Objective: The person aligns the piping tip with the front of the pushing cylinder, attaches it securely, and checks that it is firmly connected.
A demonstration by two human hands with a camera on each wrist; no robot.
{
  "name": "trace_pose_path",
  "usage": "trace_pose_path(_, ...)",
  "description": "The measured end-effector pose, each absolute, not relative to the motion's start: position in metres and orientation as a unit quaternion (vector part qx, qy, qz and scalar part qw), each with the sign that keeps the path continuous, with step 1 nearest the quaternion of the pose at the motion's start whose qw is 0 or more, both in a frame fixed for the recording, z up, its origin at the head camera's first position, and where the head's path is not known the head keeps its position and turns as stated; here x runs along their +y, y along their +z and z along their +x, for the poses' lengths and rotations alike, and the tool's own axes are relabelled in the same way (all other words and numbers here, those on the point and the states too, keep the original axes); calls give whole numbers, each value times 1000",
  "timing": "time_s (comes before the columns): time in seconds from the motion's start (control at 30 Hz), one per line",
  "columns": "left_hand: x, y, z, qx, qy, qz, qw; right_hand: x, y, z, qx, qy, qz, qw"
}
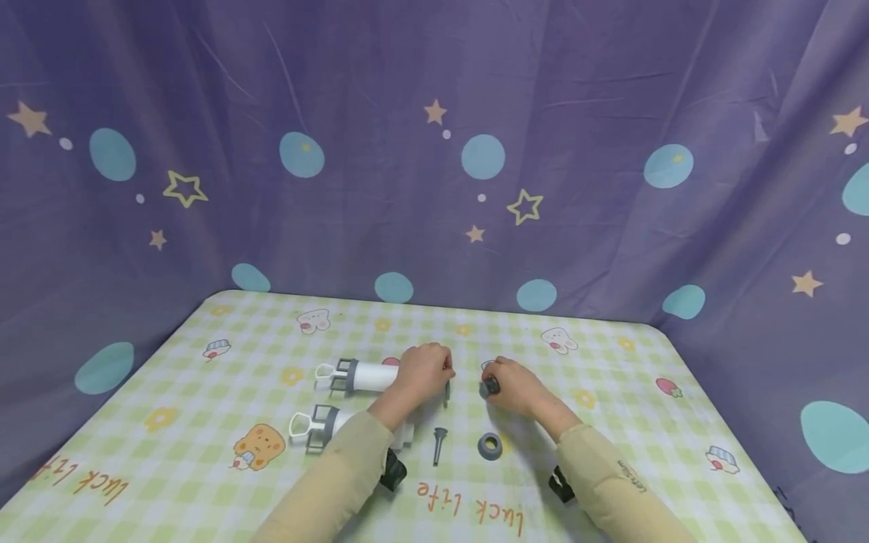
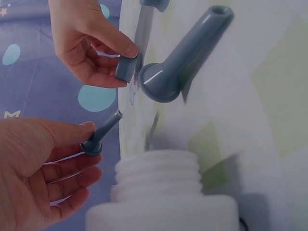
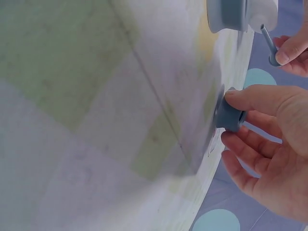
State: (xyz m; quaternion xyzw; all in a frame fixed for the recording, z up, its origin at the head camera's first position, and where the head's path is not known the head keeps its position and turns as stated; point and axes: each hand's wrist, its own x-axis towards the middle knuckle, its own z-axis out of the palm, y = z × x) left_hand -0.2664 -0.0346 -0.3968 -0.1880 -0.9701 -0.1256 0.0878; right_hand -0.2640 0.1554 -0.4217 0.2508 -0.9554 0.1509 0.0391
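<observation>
My left hand (image 1: 422, 371) pinches a small dark grey nozzle (image 2: 102, 132) between thumb and fingers, its narrow end pointing up and away in the left wrist view. Across from it, my right hand (image 1: 514, 386) holds a grey ring-shaped cap (image 3: 230, 115) by its edge, close to the tabletop. A second grey nozzle (image 1: 438, 446) lies on the cloth between the forearms, with another grey ring cap (image 1: 489, 446) to its right. Two white tubes with grey collars and loop handles lie at left: the farther tube (image 1: 376, 377) and the nearer tube (image 1: 345, 418), partly hidden by my left arm.
A green-and-white checked cloth (image 1: 543, 483) with printed cartoons covers the table. Behind it hangs a purple curtain (image 1: 434, 196) with stars and blue dots. The nearer tube's white threaded end (image 2: 159, 178) faces right, beside the loose nozzle. Black wrist straps sit below both cuffs.
</observation>
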Motion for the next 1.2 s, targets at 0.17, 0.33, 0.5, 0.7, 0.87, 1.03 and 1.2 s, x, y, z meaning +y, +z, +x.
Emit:
trace_pose_path(0.17, -37, -393, -266, -969, -131, -184, 100, 157, -417, -261, -951, 178, 249, 35)
trace_pose_path(0.33, -41, -390, -265, -968, -138, -182, 108, 158, -413, -258, -947, 199, 251, 31)
trace_pose_path(0.5, -45, -389, -264, -966, -154, -173, 114, 157, -412, -258, -945, 203, 253, 37)
trace_pose_path(0.7, -50, -385, -260, -964, -175, -154, 125, 155, -409, -258, -939, 229, 252, 48)
trace_pose_path(0.87, -52, -382, -258, -961, -186, -146, 143, 154, -408, -258, -935, 239, 255, 60)
trace_pose_path(1.03, -52, -380, -257, -957, -200, -137, 162, 154, -408, -259, -931, 243, 263, 70)
trace_pose_path(1.2, -52, -377, -256, -951, -223, -124, 173, 152, -407, -259, -928, 254, 261, 75)
